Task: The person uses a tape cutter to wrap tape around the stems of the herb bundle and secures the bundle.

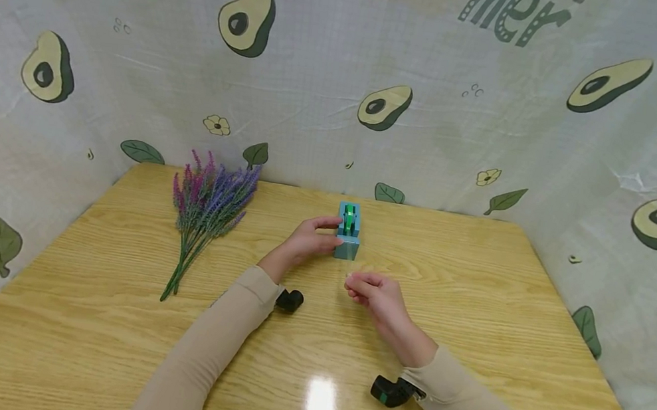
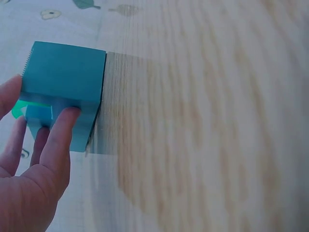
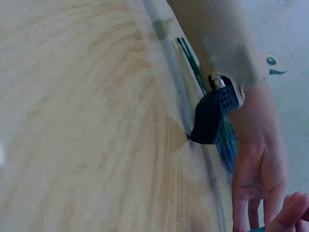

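Writing: green lettering on the curtain (image 1: 312, 130), far right, read "mer", with cut-off letters above it; another "mer" stood far left, clipped by the top edge. Printed avocados, leaves and small yellow flowers surrounded it.

Left hand (image 1: 311, 238): reached to the left side of a blue tape dispenser (image 1: 346, 248), fingers spread and fairly straight, tips touching its side. Dispenser sat upright at the far middle of the table (image 1: 463, 299), green roll (image 1: 350, 219) in its slot, toothed edge visible in the left wrist view.

Right hand (image 1: 379, 297): just near of the dispenser, slightly right; thumb and fingertips pinched together on what looked like faint clear tape (image 1: 346, 267).

Both forearms came in from the near side, beige sleeves (image 1: 198, 358), black devices (image 1: 289, 301) at the wrists.

Surface: yellowish wood grain, bright glare near middle. Purple-and-pink flower stems (image 1: 208, 202) lay far left, well apart from the hands.
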`<state>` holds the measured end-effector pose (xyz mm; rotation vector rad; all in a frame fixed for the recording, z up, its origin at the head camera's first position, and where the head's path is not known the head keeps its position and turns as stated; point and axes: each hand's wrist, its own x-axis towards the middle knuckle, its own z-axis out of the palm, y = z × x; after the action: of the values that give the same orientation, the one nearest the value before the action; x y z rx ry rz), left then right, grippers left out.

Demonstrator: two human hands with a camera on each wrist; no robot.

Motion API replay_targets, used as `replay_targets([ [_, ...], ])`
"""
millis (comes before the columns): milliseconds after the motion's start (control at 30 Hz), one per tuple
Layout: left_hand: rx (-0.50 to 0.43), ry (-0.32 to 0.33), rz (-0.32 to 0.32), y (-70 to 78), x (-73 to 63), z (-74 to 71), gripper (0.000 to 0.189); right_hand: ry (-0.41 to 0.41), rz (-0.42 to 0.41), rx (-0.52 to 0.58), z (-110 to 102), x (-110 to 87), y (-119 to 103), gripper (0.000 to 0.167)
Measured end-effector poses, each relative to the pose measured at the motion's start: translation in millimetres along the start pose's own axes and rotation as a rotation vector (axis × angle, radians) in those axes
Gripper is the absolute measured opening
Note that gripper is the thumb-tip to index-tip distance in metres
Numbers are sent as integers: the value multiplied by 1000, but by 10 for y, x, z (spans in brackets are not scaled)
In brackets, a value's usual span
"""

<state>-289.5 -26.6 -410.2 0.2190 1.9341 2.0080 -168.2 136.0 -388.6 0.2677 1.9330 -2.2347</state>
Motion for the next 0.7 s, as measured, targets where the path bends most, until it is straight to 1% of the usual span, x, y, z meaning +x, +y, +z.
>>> replay_targets([
  [300,-11,4,7,-18,14,-4,51,13,34,1,-1,-151,59,12],
  [467,-3,11,-8,-7,5,0,50,2,51,-1,7,-218,80,17],
  [633,2,11,-8,-3,4,1,50,-36,70,5,19,-287,85,27],
  [700,-1,9,-6,-7,8,0,51,-49,71,2,17,-314,84,28],
])
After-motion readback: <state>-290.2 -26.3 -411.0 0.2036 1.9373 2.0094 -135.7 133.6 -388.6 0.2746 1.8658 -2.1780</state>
